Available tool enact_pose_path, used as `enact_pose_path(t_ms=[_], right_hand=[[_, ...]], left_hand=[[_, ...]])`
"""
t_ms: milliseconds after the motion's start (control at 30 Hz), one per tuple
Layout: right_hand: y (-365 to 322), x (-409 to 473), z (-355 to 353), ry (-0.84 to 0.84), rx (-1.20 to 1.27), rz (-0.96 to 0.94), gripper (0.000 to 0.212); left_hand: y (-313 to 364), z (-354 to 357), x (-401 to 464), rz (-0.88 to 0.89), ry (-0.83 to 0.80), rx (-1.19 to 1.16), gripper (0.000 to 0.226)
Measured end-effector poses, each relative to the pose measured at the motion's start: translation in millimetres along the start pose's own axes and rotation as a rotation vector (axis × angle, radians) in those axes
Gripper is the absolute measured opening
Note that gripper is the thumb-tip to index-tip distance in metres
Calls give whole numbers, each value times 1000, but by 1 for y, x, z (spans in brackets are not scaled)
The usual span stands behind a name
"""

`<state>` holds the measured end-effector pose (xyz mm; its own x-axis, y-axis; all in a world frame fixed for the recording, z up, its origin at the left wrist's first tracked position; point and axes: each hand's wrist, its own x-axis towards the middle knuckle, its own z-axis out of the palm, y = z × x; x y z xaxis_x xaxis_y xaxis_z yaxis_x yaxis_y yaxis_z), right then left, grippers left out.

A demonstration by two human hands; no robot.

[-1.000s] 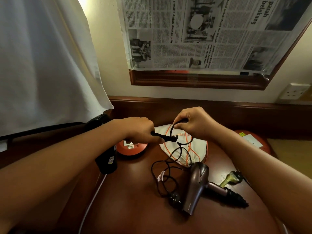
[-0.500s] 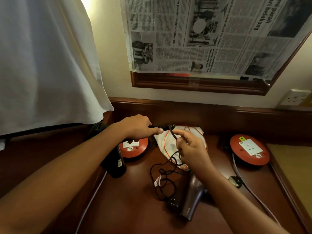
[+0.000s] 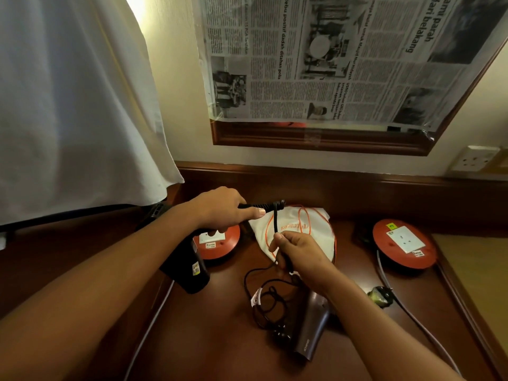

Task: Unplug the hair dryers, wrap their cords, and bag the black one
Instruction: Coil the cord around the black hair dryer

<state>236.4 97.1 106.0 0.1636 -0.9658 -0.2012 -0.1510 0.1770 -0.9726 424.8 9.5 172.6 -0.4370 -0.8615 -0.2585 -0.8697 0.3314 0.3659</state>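
Surface: dark wooden desk (image 3: 209,339) running along a cream wall, white curtain (image 3: 68,105) hanging at far left, newspaper (image 3: 343,59) covering a framed mirror above.
Black hair dryer (image 3: 189,270): hanging below the left wrist, body pointing down over the desk's left part – its handle gripped above.
Left hand (image 3: 222,210): closing around the dryer's handle, thumb stretching out along it.
Left reel socket (image 3: 217,242): sitting flat, partly hidden behind the dryer.
Cord (image 3: 275,220): looping over the handle's end, dropping straight down, then trailing in loose coils on the desk.
Right hand (image 3: 299,254): pinching the cord, fingers curling shut on it.
White bag (image 3: 297,229): lying flat behind both hands.
Grey hair dryer (image 3: 310,331): lying on the desk under the right forearm – black plug just beside it.
Right reel socket (image 3: 404,244): sitting well apart.
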Motion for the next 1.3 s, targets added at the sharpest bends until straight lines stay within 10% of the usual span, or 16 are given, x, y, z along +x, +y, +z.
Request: enact_pose_path(t_ms=[300,533,800,1167,1300], right_hand=[[11,16,-5,-202,170,9,50],[11,33,-26,-496,561,143,21],[-20,58,-53,-443,180,119,17],[-80,71,-44,-165,-1045,-275,38],[-81,66,-46,-82,-891,-346,24]], left_hand=[[7,-18,-9,87,-27,-108,49],[10,-25,-15,122,-67,-47,54],[13,-25,-20,114,-175,62,48],[12,-18,-20,85,-248,309,65],[6,-14,-15,34,-233,273,68]])
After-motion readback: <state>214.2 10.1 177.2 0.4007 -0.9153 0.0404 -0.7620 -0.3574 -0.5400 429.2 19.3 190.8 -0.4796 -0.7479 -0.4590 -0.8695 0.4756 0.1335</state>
